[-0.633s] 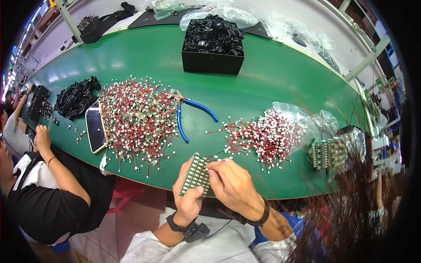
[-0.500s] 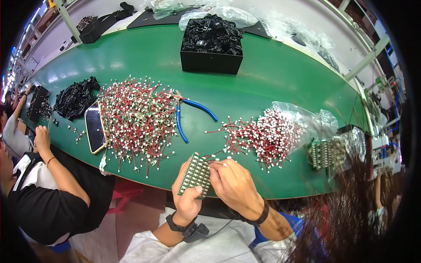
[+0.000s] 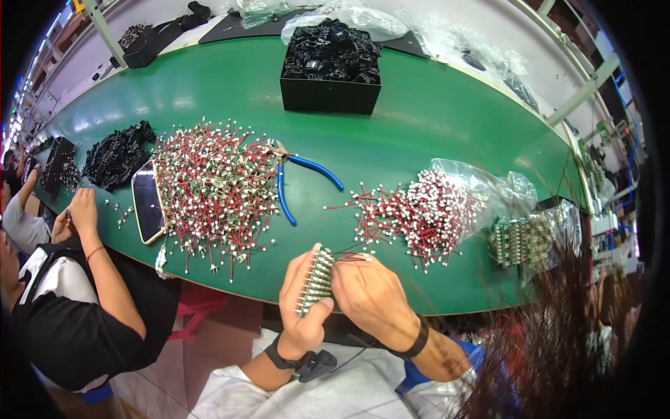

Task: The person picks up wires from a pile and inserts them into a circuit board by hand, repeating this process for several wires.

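At six o'clock, the left hand (image 3: 301,328) is clamping the green board (image 3: 318,279), seemingly for steadiness, while the right hand (image 3: 375,297) is pinching red wires (image 3: 353,258) at its three o'clock.

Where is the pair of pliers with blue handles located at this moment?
In the head view, the blue-handled pliers lie on the green table slightly left of centre, beyond the left hand, tips at the right edge of the larger wire pile.
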`<action>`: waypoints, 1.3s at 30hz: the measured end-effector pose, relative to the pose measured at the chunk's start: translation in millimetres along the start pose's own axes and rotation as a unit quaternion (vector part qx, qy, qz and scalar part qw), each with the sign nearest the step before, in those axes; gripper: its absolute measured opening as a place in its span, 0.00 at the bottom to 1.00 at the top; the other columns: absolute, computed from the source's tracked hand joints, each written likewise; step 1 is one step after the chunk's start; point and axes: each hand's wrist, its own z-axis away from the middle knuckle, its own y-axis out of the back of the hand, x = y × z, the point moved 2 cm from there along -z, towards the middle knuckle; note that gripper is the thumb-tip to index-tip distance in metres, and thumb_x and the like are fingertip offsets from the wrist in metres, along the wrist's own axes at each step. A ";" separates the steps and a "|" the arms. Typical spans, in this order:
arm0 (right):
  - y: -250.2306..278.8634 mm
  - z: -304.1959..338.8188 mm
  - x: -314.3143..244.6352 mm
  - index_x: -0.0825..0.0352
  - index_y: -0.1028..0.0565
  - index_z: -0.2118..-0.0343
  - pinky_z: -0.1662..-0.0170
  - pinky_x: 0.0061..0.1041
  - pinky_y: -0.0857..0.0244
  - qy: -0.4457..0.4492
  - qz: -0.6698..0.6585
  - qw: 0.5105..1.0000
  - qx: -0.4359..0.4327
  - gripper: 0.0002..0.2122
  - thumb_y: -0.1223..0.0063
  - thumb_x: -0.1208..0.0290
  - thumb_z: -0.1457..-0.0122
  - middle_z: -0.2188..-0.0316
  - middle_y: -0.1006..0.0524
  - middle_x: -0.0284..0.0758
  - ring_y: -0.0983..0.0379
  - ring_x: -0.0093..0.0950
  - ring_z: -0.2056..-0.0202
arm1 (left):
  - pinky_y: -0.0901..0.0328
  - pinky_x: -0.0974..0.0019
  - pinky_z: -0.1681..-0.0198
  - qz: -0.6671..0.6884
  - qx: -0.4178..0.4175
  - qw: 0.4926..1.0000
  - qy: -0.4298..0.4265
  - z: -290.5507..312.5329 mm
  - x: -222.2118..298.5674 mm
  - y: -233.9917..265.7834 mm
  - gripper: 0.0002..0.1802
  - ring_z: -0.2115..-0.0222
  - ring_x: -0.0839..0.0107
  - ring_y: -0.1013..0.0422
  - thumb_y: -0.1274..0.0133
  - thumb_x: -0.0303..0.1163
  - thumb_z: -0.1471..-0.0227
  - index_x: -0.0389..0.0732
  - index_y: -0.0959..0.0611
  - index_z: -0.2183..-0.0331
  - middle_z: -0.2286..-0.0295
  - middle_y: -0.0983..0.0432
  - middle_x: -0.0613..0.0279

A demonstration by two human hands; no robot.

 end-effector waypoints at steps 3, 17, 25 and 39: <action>-4.2 -0.5 3.6 0.70 0.26 0.68 0.67 0.32 0.30 0.020 0.009 1.000 -0.012 0.05 0.43 0.82 0.48 0.73 0.26 0.39 0.27 0.36 0.70 | 0.37 0.64 0.43 -0.028 -0.019 0.999 -0.029 -1.3 1.5 1.0 0.41 0.48 0.61 0.31 0.52 0.23 0.63 0.22 0.31 0.42 0.46 0.33 0.46; -18.7 10.0 -4.6 0.71 0.26 0.68 0.66 0.30 0.29 -0.029 0.082 0.996 -0.001 0.06 0.43 0.82 0.50 0.73 0.26 0.38 0.27 0.34 0.71 | 0.35 0.63 0.45 -0.055 -0.003 0.998 -0.044 5.6 1.8 3.4 0.40 0.50 0.60 0.30 0.52 0.22 0.61 0.22 0.31 0.42 0.47 0.32 0.44; -29.7 6.2 0.4 0.71 0.27 0.70 0.67 0.33 0.29 -0.012 0.016 0.999 0.041 0.06 0.44 0.84 0.51 0.73 0.24 0.40 0.25 0.36 0.72 | 0.36 0.65 0.45 0.016 0.023 0.999 0.031 5.3 0.9 6.7 0.41 0.50 0.63 0.30 0.53 0.24 0.62 0.22 0.31 0.42 0.47 0.32 0.47; 27.7 -4.0 54.7 0.65 0.19 0.66 0.70 0.32 0.32 -0.038 -0.031 0.995 0.083 0.10 0.35 0.82 0.54 0.75 0.26 0.37 0.28 0.36 0.74 | 0.33 0.61 0.44 0.179 0.119 0.975 0.050 -5.7 2.7 29.5 0.43 0.51 0.59 0.26 0.55 0.24 0.62 0.21 0.36 0.41 0.49 0.29 0.44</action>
